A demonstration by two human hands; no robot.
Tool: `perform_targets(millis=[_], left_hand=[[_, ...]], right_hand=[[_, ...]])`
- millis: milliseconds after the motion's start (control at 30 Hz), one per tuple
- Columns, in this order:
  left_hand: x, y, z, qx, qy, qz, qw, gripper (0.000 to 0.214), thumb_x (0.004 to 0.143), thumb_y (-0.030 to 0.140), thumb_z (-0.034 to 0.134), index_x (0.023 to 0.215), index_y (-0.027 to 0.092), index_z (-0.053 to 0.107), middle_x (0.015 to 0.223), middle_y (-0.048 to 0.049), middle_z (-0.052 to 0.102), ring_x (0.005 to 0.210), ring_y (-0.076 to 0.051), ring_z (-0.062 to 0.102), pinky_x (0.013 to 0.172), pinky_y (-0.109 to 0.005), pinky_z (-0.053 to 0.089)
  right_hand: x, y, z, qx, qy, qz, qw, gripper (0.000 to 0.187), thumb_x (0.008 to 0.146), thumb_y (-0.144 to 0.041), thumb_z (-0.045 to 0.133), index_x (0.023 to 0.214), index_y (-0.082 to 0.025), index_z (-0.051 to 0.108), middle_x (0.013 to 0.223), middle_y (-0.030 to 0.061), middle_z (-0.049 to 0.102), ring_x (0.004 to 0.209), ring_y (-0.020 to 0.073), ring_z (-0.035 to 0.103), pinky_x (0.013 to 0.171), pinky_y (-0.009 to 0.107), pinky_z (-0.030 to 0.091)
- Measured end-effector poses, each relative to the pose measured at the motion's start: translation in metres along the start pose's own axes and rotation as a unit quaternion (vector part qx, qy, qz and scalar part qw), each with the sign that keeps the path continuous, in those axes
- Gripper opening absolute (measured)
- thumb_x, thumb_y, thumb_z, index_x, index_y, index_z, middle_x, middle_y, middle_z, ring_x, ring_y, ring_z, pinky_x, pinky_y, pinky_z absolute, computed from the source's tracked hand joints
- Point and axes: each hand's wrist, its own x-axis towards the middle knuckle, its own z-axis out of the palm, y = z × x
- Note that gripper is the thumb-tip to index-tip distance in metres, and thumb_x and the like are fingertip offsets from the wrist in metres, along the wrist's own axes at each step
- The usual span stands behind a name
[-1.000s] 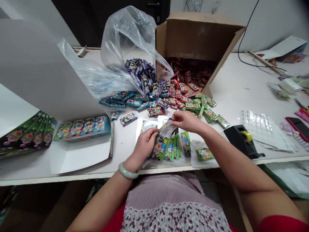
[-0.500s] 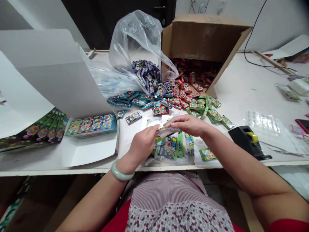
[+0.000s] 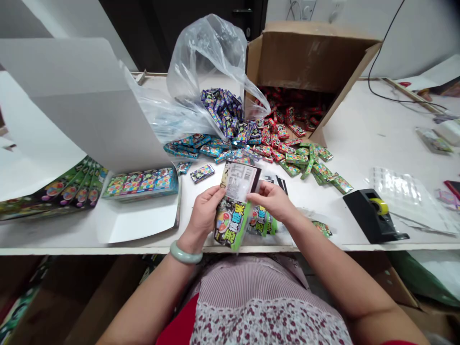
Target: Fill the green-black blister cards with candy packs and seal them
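Between both hands is a printed candy packet (image 3: pixel 232 223) with large coloured characters and a green edge, its upper part showing a pale label with a barcode. My left hand (image 3: pixel 205 211) pinches its left side, thumb on the front. My right hand (image 3: pixel 275 201) has its thumb on the right edge near the label, fingers curled behind and partly hidden. Under and beside the right hand lie several similar candy packets (image 3: pixel 265 224) on the table. Just beyond the hands is a pile of small candy boxes in blue (image 3: pixel 212 150), purple (image 3: pixel 224 110), red (image 3: pixel 275 139) and green (image 3: pixel 321 170).
An open white display box (image 3: pixel 134 223) holds a row of small boxes (image 3: pixel 143 182) at left, beside printed cartons (image 3: pixel 68 189). A clear plastic bag (image 3: pixel 206 43) and a cardboard box (image 3: pixel 298 57) stand behind. At right are a tape dispenser (image 3: pixel 370 215) and clear sheets (image 3: pixel 398 191).
The packet, seen nearly edge-on before, now faces up with its label and front visible. My left hand has moved slightly left; my right hand has lowered a little.
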Motion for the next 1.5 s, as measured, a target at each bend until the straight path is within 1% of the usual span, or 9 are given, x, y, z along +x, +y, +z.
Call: perform_targets(millis=[267, 467, 633, 867, 967, 1100, 1200, 1333, 1500], left_hand=[[-0.02, -0.013, -0.018, 0.099, -0.055, -0.057, 0.992, 0.028, 0.073, 0.033, 0.072, 0.094, 0.014, 0.067, 0.088, -0.0045, 0.072, 0.077, -0.016, 0.064, 0.071, -0.026, 0.05], [-0.025, -0.035, -0.015, 0.008, 0.053, -0.018, 0.998, 0.026, 0.074, 0.033, 0.073, 0.09, 0.014, 0.067, 0.08, -0.0014, 0.07, 0.07, -0.013, 0.062, 0.067, -0.023, 0.049], [-0.021, -0.036, -0.013, -0.1, -0.018, -0.11, 0.989, 0.034, 0.073, 0.038, 0.072, 0.094, 0.014, 0.064, 0.078, -0.0024, 0.07, 0.066, -0.013, 0.063, 0.063, -0.024, 0.05], [0.001, -0.006, -0.001, -0.154, 0.064, 0.004, 0.986, 0.024, 0.075, 0.029, 0.07, 0.093, 0.016, 0.062, 0.079, -0.0005, 0.068, 0.067, -0.011, 0.062, 0.064, -0.021, 0.05], [-0.008, -0.005, 0.006, -0.153, 0.046, 0.016, 0.987, 0.038, 0.078, 0.025, 0.067, 0.114, 0.021, 0.058, 0.078, 0.002, 0.066, 0.066, -0.009, 0.06, 0.063, -0.019, 0.049], [-0.024, -0.016, 0.007, -0.084, -0.009, 0.047, 0.995, 0.055, 0.082, 0.022, 0.064, 0.133, 0.031, 0.045, 0.088, 0.0019, 0.066, 0.078, -0.01, 0.062, 0.072, -0.02, 0.05], [-0.029, -0.02, 0.001, -0.04, -0.052, 0.04, 0.997, 0.051, 0.084, 0.024, 0.062, 0.133, 0.029, 0.046, 0.097, -0.0013, 0.066, 0.086, -0.012, 0.063, 0.079, -0.024, 0.051], [-0.032, -0.01, -0.007, 0.009, -0.097, 0.007, 0.995, 0.048, 0.081, 0.025, 0.066, 0.126, 0.026, 0.051, 0.097, -0.0027, 0.068, 0.086, -0.014, 0.064, 0.078, -0.026, 0.052], [-0.035, 0.011, -0.005, 0.081, -0.04, 0.079, 0.993, 0.011, 0.084, 0.028, 0.063, 0.091, 0.02, 0.063, 0.095, -0.0036, 0.069, 0.089, -0.014, 0.063, 0.08, -0.025, 0.05]], right_hand=[[0.014, 0.005, 0.004, 0.041, 0.117, -0.012, 0.992, 0.025, 0.061, -0.033, 0.072, 0.072, -0.019, 0.055, 0.07, -0.0018, 0.065, 0.065, 0.0124, 0.059, 0.059, 0.026, 0.048], [-0.004, 0.022, 0.017, -0.009, -0.086, 0.1, 0.991, 0.028, 0.059, -0.028, 0.076, 0.08, -0.02, 0.059, 0.08, 0.0013, 0.068, 0.071, 0.0151, 0.062, 0.064, 0.029, 0.051], [-0.025, 0.046, 0.022, -0.023, -0.059, 0.124, 0.99, 0.021, 0.064, -0.021, 0.068, 0.082, -0.018, 0.059, 0.08, 0.0009, 0.068, 0.072, 0.0146, 0.062, 0.072, 0.031, 0.05], [-0.044, 0.05, 0.018, -0.085, -0.125, 0.137, 0.979, 0.017, 0.069, -0.029, 0.07, 0.075, -0.019, 0.058, 0.073, 0.0001, 0.065, 0.071, 0.0162, 0.061, 0.068, 0.032, 0.051], [-0.05, 0.041, 0.006, -0.058, -0.172, 0.124, 0.975, 0.023, 0.072, -0.034, 0.069, 0.089, -0.021, 0.061, 0.086, 0.0026, 0.067, 0.085, 0.0197, 0.063, 0.081, 0.039, 0.052], [-0.055, 0.019, -0.008, -0.055, -0.011, -0.009, 0.998, 0.055, 0.07, -0.03, 0.073, 0.118, -0.025, 0.046, 0.107, 0.0067, 0.061, 0.095, 0.0194, 0.061, 0.084, 0.037, 0.051], [-0.052, 0.006, -0.01, -0.059, 0.099, -0.1, 0.988, 0.062, 0.072, -0.029, 0.072, 0.123, -0.029, 0.036, 0.099, 0.0027, 0.059, 0.079, 0.0143, 0.062, 0.073, 0.032, 0.053], [-0.05, 0.003, -0.006, -0.101, 0.104, -0.119, 0.982, 0.037, 0.08, -0.029, 0.064, 0.114, -0.027, 0.048, 0.089, -0.0002, 0.058, 0.068, 0.011, 0.059, 0.062, 0.028, 0.049], [-0.051, -0.014, -0.006, -0.177, 0.033, -0.101, 0.978, 0.012, 0.084, -0.031, 0.06, 0.09, -0.021, 0.061, 0.081, 0.0018, 0.062, 0.07, 0.013, 0.058, 0.064, 0.03, 0.048]])
